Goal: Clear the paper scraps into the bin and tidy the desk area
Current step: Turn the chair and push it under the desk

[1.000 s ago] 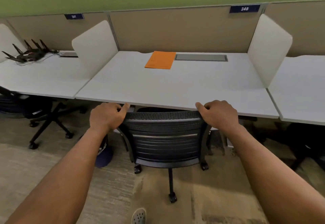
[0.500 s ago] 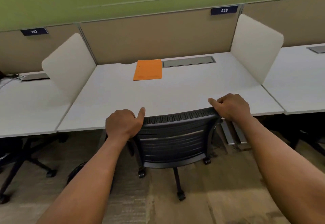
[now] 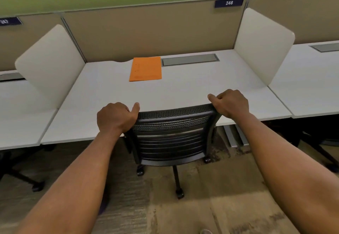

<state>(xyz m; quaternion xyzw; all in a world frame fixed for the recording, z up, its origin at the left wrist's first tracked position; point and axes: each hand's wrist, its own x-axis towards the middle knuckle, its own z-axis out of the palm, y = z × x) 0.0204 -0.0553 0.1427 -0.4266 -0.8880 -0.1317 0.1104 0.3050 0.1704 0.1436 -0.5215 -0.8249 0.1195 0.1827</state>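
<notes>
Hands are being held on the top corners of the chair (image 3: 171, 138) back: the left hand (image 3: 115, 117) is curled around the corner at 9 o'clock of the backrest, its grip pressed together on the mesh edge with the thumb lying along the top; the right hand (image 3: 232, 103) is being closed the same way on the corner at 3 o'clock. The chair is being kept at the near edge of the surface (image 3: 183, 90), its backrest touching or just under that edge; which, cannot be told. An orange sheet (image 3: 145, 68) is lying flat at 12 o'clock on the surface, just beside a grey cable tray (image 3: 189, 59) set toward 1 o'clock. White dividers (image 3: 50, 63) are standing at 10 and 2 o'clock. A plate reading 248 (image 3: 229, 3) is fixed to the panel at 1 o'clock. Carpet (image 3: 183, 215) is being shown below.
</notes>
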